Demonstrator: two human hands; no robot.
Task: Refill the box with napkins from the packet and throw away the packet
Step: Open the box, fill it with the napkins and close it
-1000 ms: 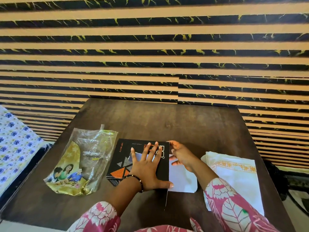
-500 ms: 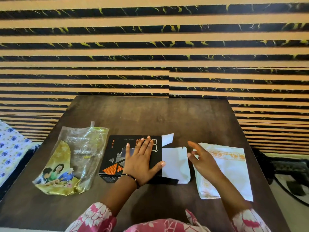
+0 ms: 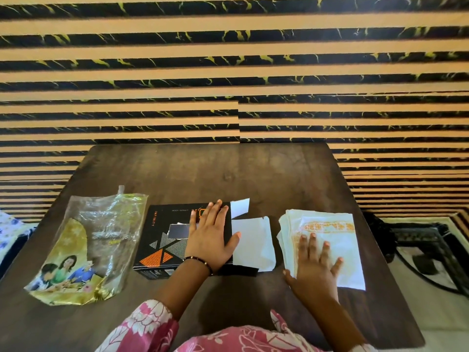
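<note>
Left hand (image 3: 212, 240) lay flat on the box (image 3: 162, 240); right hand (image 3: 313, 265), flat on the napkins (image 3: 337, 240) right of it, needed to pinch the whole stack.

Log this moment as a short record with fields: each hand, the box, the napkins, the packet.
left hand: flat, palm down on the black cardboard box
right hand: flat, fingers spread on the stack of white napkins
box: lying on the dark wooden table, white end flaps open toward the napkins
napkins: outside the box, to its right
packet: clear and gold plastic packet left of the box, looks empty, untouched
</note>
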